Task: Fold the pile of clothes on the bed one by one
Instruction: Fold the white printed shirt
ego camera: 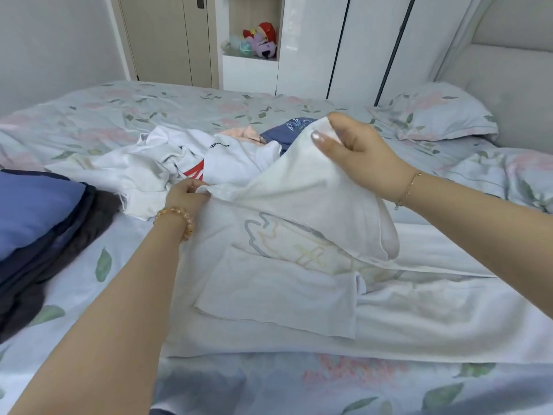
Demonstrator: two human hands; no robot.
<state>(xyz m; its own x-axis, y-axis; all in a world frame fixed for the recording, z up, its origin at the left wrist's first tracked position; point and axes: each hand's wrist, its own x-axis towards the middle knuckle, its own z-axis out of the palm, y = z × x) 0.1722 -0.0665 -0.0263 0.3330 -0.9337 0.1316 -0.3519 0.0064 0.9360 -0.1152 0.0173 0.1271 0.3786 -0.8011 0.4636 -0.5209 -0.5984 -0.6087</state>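
From the head view, a white T-shirt (284,295) with a pale printed design lies spread on the bed (89,121) in front of the person; the left hand (187,194) pinches its far edge low against the bed, likely to anchor it; the right hand (359,154) grips a raised part of the shirt between thumb and fingers, apparently to carry it across as a fold; the unfolded pile (185,157) waits just behind; folded dark clothes (39,223) sit stacked at the left.
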